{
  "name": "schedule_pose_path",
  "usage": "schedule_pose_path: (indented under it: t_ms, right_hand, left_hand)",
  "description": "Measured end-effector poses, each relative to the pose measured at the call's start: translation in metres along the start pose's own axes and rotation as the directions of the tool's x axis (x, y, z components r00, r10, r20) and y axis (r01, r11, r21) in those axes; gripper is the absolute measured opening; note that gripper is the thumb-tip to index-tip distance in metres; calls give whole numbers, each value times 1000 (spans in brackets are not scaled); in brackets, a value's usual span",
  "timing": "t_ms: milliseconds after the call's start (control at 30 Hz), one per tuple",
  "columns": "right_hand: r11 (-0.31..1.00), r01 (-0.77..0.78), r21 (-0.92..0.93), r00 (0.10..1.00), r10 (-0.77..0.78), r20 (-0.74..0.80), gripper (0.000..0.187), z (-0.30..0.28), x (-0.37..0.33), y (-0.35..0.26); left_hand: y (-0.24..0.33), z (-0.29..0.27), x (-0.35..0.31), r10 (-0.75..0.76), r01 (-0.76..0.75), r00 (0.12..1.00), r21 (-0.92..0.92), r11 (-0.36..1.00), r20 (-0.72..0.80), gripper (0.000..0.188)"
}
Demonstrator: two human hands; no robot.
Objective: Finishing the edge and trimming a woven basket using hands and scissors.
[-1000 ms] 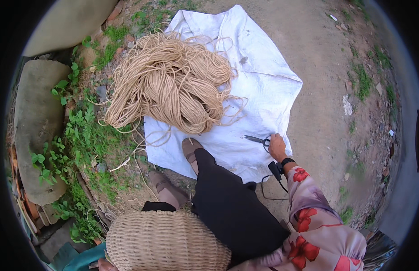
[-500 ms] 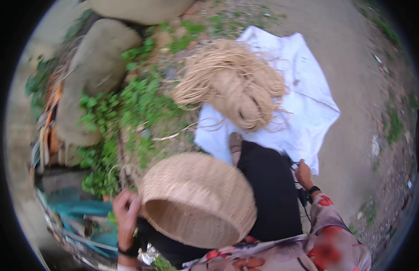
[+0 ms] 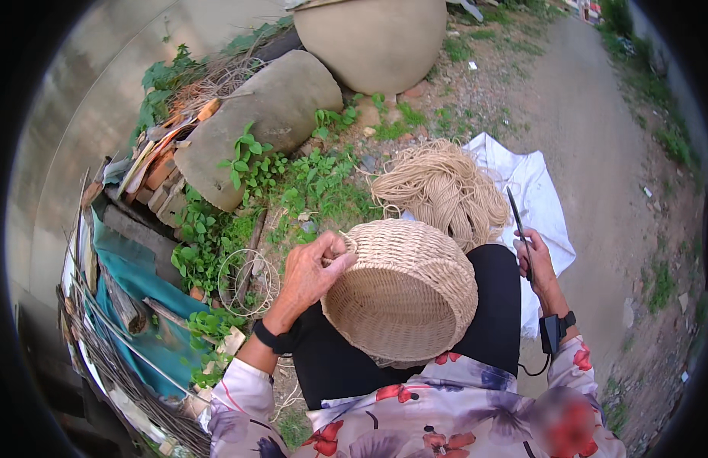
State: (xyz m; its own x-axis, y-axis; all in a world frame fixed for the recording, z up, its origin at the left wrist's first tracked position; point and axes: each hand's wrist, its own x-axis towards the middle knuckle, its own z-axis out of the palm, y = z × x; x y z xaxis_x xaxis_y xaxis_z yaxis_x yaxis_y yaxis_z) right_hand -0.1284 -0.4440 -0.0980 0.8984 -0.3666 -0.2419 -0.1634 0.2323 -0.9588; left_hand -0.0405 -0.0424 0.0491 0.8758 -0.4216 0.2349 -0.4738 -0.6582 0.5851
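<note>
My left fingers pinch the woven basket at its edge, likely steadying it against my lap; my right fingers grip scissors, pointed away.

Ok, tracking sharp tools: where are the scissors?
In the head view, the scissors are right of centre in the right hand, just right of the rope bundle.
</note>
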Motion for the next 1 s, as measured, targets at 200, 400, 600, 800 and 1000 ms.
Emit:
schedule_pose_path:
  t_ms: [200, 400, 600, 800, 1000]
  right_hand:
    - [961, 238, -138, 930, -185, 318, 26, 62, -34, -75]
    - [881, 359, -309, 867, -191, 461, 28, 102, -51, -108]
    - [805, 438, -400, 834, -197, 516, 28, 134, -38, -113]
    - [715, 476, -513, 752, -29, 658, 31, 155, -21, -125]
    - [387, 743, -546, 607, -44, 794, 35, 209, -31, -142]
  left_hand:
    - [-13, 1, 6, 322, -295, 939, 196, 935, -124, 15]
    - [-22, 12, 18, 277, -255, 955, 183, 950, -106, 19]
    - [-34, 21, 24, 241, -223, 957, 119, 968, -162, 20]
    - [-56, -2, 50, -49, 102, 992, -495, 863, 119, 21]
    - [-55, -31, 63, 178, -92, 966, -396, 913, 187, 16]
